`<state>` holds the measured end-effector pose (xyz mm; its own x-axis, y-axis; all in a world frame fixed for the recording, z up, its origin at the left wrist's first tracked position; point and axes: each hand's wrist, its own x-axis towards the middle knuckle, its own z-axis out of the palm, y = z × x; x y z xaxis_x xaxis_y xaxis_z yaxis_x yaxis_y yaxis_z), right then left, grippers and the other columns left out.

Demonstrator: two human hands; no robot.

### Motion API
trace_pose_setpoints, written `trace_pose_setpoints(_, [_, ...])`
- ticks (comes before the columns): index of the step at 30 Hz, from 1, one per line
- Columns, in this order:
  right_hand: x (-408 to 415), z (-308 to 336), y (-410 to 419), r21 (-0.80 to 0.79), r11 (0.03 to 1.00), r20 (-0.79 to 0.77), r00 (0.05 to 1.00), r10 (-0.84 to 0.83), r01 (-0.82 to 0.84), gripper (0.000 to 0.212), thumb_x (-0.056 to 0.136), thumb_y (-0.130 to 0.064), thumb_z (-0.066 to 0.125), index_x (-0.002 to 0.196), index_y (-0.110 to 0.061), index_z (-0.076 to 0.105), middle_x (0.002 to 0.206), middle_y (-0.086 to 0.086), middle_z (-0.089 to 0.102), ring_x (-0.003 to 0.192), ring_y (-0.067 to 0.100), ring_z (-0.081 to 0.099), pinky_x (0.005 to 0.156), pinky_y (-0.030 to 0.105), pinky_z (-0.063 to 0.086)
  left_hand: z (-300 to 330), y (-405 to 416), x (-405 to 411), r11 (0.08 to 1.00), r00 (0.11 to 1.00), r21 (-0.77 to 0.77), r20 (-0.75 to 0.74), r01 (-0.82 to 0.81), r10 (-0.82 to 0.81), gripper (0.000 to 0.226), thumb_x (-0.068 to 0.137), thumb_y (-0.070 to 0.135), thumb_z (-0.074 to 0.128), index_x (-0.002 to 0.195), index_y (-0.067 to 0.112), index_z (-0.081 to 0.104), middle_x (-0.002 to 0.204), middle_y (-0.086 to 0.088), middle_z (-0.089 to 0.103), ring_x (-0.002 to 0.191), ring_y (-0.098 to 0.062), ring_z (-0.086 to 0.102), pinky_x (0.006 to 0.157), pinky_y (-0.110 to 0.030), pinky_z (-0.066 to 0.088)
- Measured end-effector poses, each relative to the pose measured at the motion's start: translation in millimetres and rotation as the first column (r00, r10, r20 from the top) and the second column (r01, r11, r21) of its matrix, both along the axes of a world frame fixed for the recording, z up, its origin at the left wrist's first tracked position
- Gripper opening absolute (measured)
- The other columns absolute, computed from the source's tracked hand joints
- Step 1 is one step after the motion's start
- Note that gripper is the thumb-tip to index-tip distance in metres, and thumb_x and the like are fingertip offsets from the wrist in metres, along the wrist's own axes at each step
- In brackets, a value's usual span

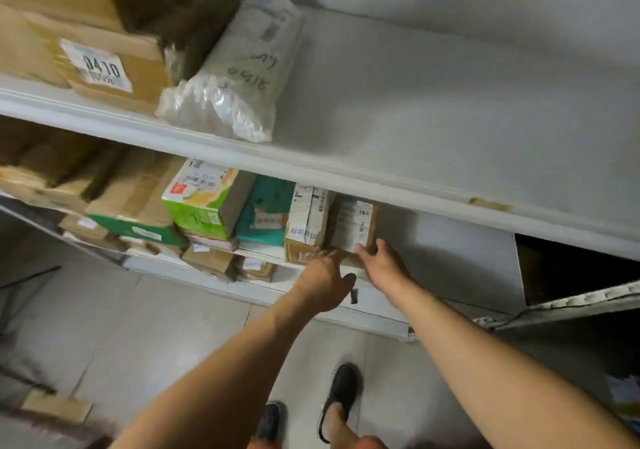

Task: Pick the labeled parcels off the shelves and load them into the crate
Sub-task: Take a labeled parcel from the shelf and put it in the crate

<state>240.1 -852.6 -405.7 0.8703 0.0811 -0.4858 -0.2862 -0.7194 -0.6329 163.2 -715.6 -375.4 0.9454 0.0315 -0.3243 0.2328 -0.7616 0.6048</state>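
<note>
Parcels, two brown upright [353, 228], [306, 221], two hands [323, 280], [384, 265] reaching them

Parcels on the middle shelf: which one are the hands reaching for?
The brown labeled box at the row's right end. The right hand touches its lower edge; the left hand reaches beneath it, beside the taller taped box.

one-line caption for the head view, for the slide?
Both hands, left and right, reach for a small labeled brown parcel at the right end of the middle shelf.
</note>
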Motion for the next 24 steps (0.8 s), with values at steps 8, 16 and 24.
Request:
trace_pose_setpoints(8, [41,-39,-7,0.358,0.876,-0.296,0.929,-0.222,0.323,0.026,0.099,-0.011,0.072,0.119,-0.015,0.056,0.12,0.011,0.072,0.104,0.031,0.074,0.089,0.052,0.064,-18,-10,8,0.993,0.992,-0.026,-0.061,-0.116,0.115,0.047,0.102,0.033,0.066,0.144,0.014,0.056,0.149,-0.013,0.052,0.132,-0.029,0.053,0.111,-0.037,0.047])
trace_pose_setpoints(16, [10,-31,-74,0.512,0.743,-0.394,0.886,-0.243,0.432,0.083,0.079,-0.012,0.088,0.15,-0.012,0.045,0.146,0.02,0.059,0.125,0.038,0.067,0.097,0.056,0.06,-16,-17,-4,0.959,0.982,-0.214,-0.052,-0.186,0.179,0.064,0.105,0.048,0.057,0.158,0.023,0.033,0.15,-0.014,0.04,0.125,-0.03,0.061,0.111,-0.046,0.053])
trace_pose_setpoints(24, [-62,17,-79,0.632,0.529,-0.553,0.808,-0.204,0.566,0.041,0.092,-0.023,0.068,0.132,-0.015,0.065,0.118,0.023,0.072,0.1,0.043,0.073,0.079,0.047,0.063,15,-3,-13,0.719,0.958,-0.637,-0.132,-0.278,0.253,0.06,0.089,0.042,0.084,0.128,0.019,0.045,0.113,-0.003,0.068,0.091,-0.019,0.076,0.077,-0.034,0.066])
